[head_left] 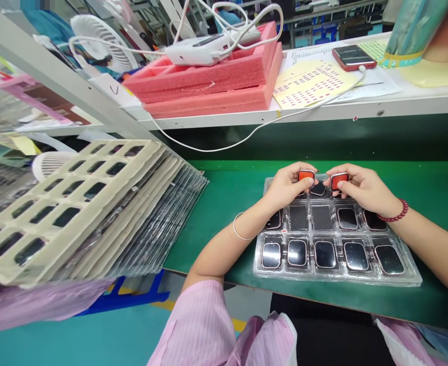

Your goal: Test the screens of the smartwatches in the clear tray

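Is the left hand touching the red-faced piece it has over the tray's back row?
Touching. The head view shows the left hand with its fingers wrapped round the red-faced piece, no gap between them, above the clear tray.

Two hands (288, 185) (361, 187), two red-faced watch cases (306, 175) (339, 179), one clear tray (410, 277), two fans (102, 40) (51, 162), one phone (353, 57).

- Pink foam trays (216, 84) stacked on the raised shelf.
- White power strip (199, 51) on top of the foam trays.
- Red phone (353, 57) right of the foam trays.
- Yellow label sheet (311, 81) between foam trays and phone.
- Stack of beige trays (75, 203) below and left of the foam trays.
- White fan (102, 40) left of the foam trays.
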A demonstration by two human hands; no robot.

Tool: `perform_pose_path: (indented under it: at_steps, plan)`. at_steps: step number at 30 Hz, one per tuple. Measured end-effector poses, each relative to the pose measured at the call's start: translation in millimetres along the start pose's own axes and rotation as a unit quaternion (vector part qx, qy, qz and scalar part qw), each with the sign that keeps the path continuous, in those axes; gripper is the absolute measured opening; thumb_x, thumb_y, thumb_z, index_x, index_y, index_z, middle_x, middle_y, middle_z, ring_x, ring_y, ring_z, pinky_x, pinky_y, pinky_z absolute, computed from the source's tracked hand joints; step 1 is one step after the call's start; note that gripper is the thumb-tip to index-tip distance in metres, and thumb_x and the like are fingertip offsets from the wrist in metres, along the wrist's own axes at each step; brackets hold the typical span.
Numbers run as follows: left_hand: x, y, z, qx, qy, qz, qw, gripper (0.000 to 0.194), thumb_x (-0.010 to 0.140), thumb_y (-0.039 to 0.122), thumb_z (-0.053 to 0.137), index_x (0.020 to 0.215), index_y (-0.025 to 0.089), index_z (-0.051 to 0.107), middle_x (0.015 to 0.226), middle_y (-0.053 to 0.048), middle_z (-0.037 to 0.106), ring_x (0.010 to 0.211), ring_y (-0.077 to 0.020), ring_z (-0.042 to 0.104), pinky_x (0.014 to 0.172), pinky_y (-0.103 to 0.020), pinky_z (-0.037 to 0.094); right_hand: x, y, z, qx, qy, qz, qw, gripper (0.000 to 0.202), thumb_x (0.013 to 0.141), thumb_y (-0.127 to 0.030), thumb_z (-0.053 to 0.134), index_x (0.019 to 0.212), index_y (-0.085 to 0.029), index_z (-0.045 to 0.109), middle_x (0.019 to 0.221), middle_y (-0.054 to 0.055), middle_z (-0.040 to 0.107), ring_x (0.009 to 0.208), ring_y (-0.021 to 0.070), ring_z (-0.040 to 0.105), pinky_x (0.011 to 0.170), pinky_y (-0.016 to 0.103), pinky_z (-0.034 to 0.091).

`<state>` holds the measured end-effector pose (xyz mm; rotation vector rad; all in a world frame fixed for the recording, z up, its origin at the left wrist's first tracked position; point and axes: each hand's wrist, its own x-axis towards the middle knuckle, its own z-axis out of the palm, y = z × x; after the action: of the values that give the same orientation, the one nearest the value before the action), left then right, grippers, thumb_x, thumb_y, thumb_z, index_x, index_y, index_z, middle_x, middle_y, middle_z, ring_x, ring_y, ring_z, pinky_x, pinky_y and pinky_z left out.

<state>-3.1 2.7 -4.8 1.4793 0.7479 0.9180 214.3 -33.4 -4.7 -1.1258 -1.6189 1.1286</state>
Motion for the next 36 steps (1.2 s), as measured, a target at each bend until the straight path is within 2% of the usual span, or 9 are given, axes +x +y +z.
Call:
perform_pose_path:
  at_steps: [4, 8, 12, 18, 24, 29, 36]
  plan:
    - [-1, 3, 0.6, -0.001, 0.014, -0.025, 1.0, 0.036, 0.078, 0.041, 0.073, 0.098, 0.013, 0.065, 0.082, -0.006, 0.072, 0.059, -0.0094, 0.06, 0.053, -0.02, 0.043, 1, -3, -1, 0.034, -0.007, 0.019, 0.999, 0.023, 0.082, -0.029, 0.068, 0.104, -0.02, 0.069, 0.094, 0.007, 0.076, 0.067, 0.0167, 0.07, 0.053, 0.026, 0.057]
    - [-1, 3, 0.4, -0.008, 0.022, -0.05, 0.998, 0.04, 0.081, 0.049, 0.068, 0.098, 0.012, 0.067, 0.083, -0.008, 0.074, 0.056, -0.0097, 0.061, 0.045, -0.018, 0.035, 1, -4, -3, 0.074, -0.01, 0.043, 0.996, 0.024, 0.086, -0.039, 0.066, 0.099, -0.019, 0.07, 0.091, 0.008, 0.076, 0.063, 0.0152, 0.069, 0.051, 0.025, 0.055]
    - [0, 1, -0.5, -0.031, 0.019, -0.054, 0.998, 0.044, 0.082, 0.052, 0.065, 0.103, 0.013, 0.067, 0.087, -0.01, 0.074, 0.056, -0.0101, 0.062, 0.044, -0.018, 0.035, 0, -3, -2, 0.08, -0.003, 0.052, 0.995, 0.027, 0.083, -0.044, 0.068, 0.091, -0.018, 0.068, 0.081, 0.007, 0.075, 0.056, 0.013, 0.064, 0.05, 0.024, 0.053]
    - [-1, 4, 0.4, -0.035, 0.016, -0.061, 0.997, 0.044, 0.083, 0.044, 0.066, 0.115, 0.014, 0.066, 0.094, -0.01, 0.073, 0.065, -0.012, 0.066, 0.049, -0.018, 0.041, -1, -4, 1, 0.046, -0.003, 0.019, 0.999, 0.023, 0.078, -0.039, 0.073, 0.085, -0.018, 0.066, 0.075, 0.005, 0.072, 0.058, 0.0137, 0.061, 0.053, 0.026, 0.053]
    - [-1, 2, 1.1, -0.008, 0.007, -0.051, 0.999, 0.049, 0.082, 0.038, 0.068, 0.124, 0.014, 0.063, 0.101, -0.012, 0.072, 0.072, -0.014, 0.068, 0.052, -0.019, 0.044, -2, -1, 1, 0.029, -0.009, 0.006, 1.0, 0.022, 0.08, -0.035, 0.069, 0.094, -0.018, 0.064, 0.082, 0.005, 0.072, 0.058, 0.0134, 0.059, 0.055, 0.029, 0.053]
    - [1, -4, 0.6, 0.002, -0.005, -0.045, 0.999, 0.05, 0.079, 0.032, 0.07, 0.125, 0.013, 0.062, 0.096, -0.01, 0.071, 0.072, -0.0147, 0.067, 0.051, -0.019, 0.043, -2, 3, 3, 0.029, -0.037, -0.007, 0.999, 0.024, 0.081, -0.028, 0.067, 0.102, -0.02, 0.061, 0.094, 0.007, 0.071, 0.065, 0.0148, 0.06, 0.057, 0.03, 0.052]
    - [0, -5, 0.3, -0.01, -0.021, -0.046, 0.999, 0.048, 0.074, 0.026, 0.075, 0.119, 0.015, 0.064, 0.096, -0.009, 0.071, 0.07, -0.0133, 0.066, 0.052, -0.019, 0.041, -2, 6, 5, 0.029, -0.046, -0.012, 0.998, 0.025, 0.081, -0.025, 0.067, 0.105, -0.023, 0.06, 0.094, 0.006, 0.07, 0.066, 0.0163, 0.061, 0.058, 0.031, 0.052]
